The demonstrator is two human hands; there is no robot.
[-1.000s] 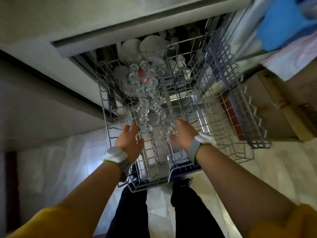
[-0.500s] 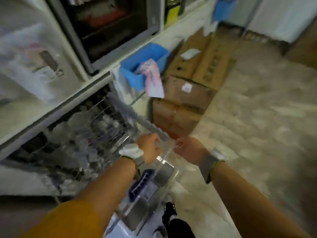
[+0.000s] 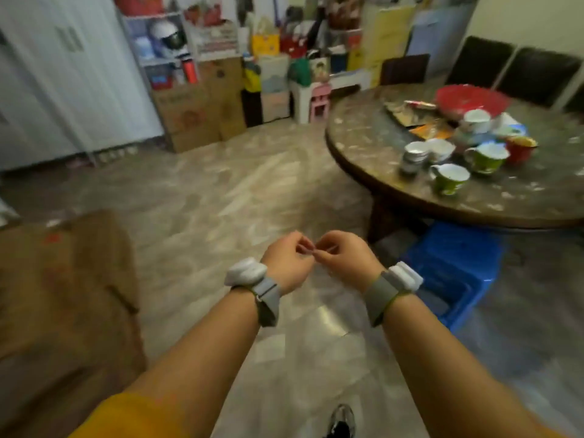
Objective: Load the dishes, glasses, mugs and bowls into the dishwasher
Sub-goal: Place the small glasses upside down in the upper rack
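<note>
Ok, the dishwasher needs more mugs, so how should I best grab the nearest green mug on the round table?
Probably by its handle. The nearest green mug stands upright near the round table's edge, its white handle sticking out on the left. Come from that side, where the tabletop looks bare, and hook the fingers through the handle. The other cups crowd behind it, so a reach from behind seems awkward.

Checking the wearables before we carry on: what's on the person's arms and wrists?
Each wrist carries a white rounded plastic tracker: left, right, on a grey fabric strap with a green edge. Forearms are bare; mustard-yellow sleeves begin near the elbows.
</note>
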